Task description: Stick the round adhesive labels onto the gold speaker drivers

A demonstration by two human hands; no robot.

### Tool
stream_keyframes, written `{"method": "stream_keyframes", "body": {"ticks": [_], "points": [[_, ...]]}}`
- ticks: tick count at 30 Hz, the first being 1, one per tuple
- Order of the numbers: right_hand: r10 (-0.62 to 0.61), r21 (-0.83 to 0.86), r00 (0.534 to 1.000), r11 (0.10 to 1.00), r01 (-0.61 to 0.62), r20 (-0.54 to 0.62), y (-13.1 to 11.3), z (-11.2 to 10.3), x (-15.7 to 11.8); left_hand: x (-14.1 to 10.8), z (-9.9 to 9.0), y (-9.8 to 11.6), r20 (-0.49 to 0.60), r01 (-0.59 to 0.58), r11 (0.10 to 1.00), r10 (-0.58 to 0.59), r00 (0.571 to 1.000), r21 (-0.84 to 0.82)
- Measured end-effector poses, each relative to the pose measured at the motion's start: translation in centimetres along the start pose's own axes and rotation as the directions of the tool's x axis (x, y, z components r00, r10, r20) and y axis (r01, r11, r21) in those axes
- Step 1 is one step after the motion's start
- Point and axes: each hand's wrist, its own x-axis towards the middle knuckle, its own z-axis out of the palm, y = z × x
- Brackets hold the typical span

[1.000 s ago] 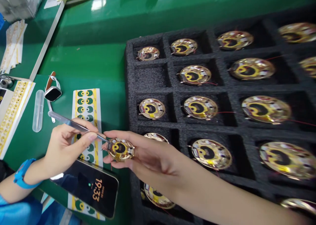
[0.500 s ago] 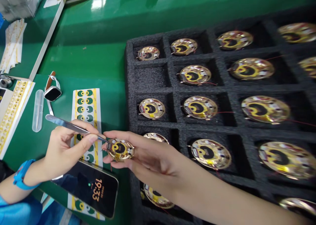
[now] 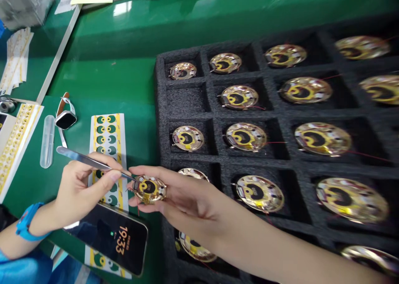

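Observation:
My left hand, wearing a blue wristband, pinches metal tweezers between thumb and fingers. The tweezers' tip touches or nearly touches the upper left rim of a small round gold watch case. That case has a yellow and black sticker and electronic parts inside; a thin red wire hangs from it. My right hand grips the case by its edges. The right forearm reaches across a black foam tray, hiding some of its compartments. Similar gold cases lie in the tray.
Left of the tray lies a yellow and white sticker sheet, partly under a phone showing 19:33. A smartwatch and a clear plastic case lie farther left. More sticker strips rest on the green table.
The view has shifted slightly, so the tray appears a little farther left. Both hands keep their grips, and the tweezers stay at the same part of the watch case.

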Motion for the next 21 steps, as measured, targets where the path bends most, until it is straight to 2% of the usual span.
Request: {"method": "stream_keyframes", "body": {"ticks": [9,21], "points": [[0.009,-0.016,1.0,1.0,-0.009,0.004,-0.6,0.0,0.2,0.0,-0.1,-0.3,0.041,-0.009,1.0,0.009,0.999,-0.008],[0.091,-0.002,0.996,0.996,-0.091,0.005,-1.3,0.1,0.3,-0.1,0.0,-0.2,0.023,-0.031,0.999,0.031,0.999,0.011]]}}
